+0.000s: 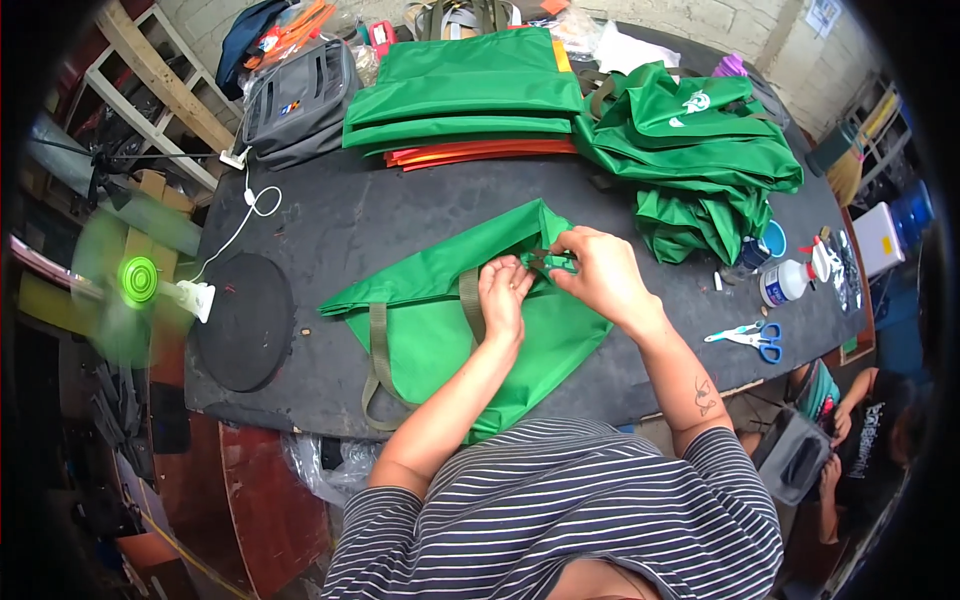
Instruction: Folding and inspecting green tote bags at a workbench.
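Note:
A green fabric bag (pixel 440 345) with olive webbing straps (pixel 378 345) lies on the dark table in front of me, its far edge folded up. My left hand (pixel 503 295) is closed on the bag's fabric beside one strap, palm partly up. Close by its fingertips, my right hand (pixel 605 275) grips small green-handled snips (pixel 545 261) against the raised part of the bag. Green on green, the blades are hard to make out, and my right fingers cover part of the handles.
Folded green bags (pixel 460 90) are stacked at the back, with crumpled green bags (pixel 690 130) to their right. Blue-handled scissors (pixel 750 338) and a white bottle (pixel 785 283) lie right. A round black disc (pixel 243 322) and spinning green fan (pixel 140 280) are left. Another person (pixel 875 440) sits lower right.

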The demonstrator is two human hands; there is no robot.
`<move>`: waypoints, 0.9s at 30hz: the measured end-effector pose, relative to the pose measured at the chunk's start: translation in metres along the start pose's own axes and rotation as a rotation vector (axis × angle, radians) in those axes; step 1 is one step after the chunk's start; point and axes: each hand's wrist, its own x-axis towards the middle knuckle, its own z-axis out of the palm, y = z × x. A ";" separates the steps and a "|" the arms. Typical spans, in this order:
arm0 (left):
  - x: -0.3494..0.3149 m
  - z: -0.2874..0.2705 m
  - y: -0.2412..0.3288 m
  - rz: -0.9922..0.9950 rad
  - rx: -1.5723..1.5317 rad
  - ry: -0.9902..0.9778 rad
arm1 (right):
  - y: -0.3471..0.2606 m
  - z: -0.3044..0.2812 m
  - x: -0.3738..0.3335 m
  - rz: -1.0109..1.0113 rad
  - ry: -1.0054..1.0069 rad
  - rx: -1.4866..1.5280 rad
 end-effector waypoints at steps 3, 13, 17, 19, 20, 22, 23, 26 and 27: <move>0.002 0.000 0.003 -0.104 -0.087 -0.027 | 0.001 0.011 0.004 -0.017 -0.013 -0.038; 0.010 -0.003 -0.008 -0.189 -0.065 -0.017 | 0.004 0.030 0.004 -0.066 0.002 -0.170; 0.008 0.001 -0.008 -0.151 0.037 -0.038 | 0.006 0.039 0.001 -0.086 0.042 -0.184; 0.011 -0.001 -0.010 -0.156 0.013 -0.016 | 0.006 0.045 0.000 -0.114 0.064 -0.217; 0.012 -0.002 -0.010 -0.161 -0.010 0.005 | 0.005 0.045 0.000 -0.115 0.064 -0.216; 0.013 -0.006 -0.008 -0.199 -0.037 0.001 | 0.005 0.044 -0.001 -0.105 0.063 -0.202; 0.014 -0.007 -0.008 -0.235 -0.064 -0.004 | 0.005 0.043 -0.002 -0.104 0.063 -0.202; 0.012 -0.005 -0.002 -0.261 -0.067 -0.054 | 0.001 0.035 -0.004 -0.091 0.060 -0.195; 0.010 -0.002 -0.001 -0.265 -0.065 -0.055 | 0.001 0.032 -0.004 -0.096 0.060 -0.194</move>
